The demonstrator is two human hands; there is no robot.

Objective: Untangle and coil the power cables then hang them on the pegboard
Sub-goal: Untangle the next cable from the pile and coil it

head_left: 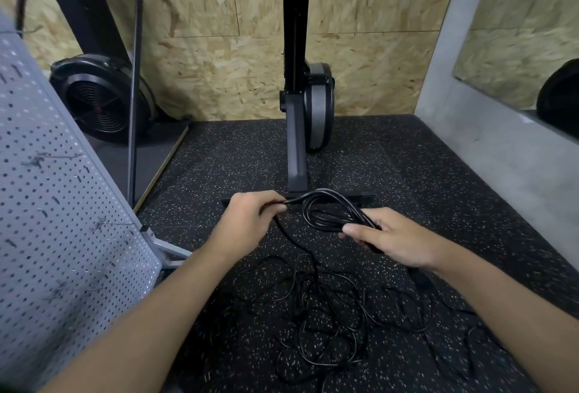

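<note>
Both hands hold one black cable: the right hand (394, 239) clasps the coil (332, 211), and the left hand (247, 220) pinches the next stretch of it.

At the left the pegboard (62, 204) stands well apart from the hands, and on the near floor (423, 167) the tangle of cables (319, 314) feeds one strand up to them. I'd draw slack slowly so that strand lifts free without dragging the others, and lay each loop to match the coil, letting the cable roll between the fingers so it does not kink. Both forearms reach forward with the hands about level. The right thumb (354, 229) lies over the coil, and the left fingers (269, 204) curl round the strand.
</note>
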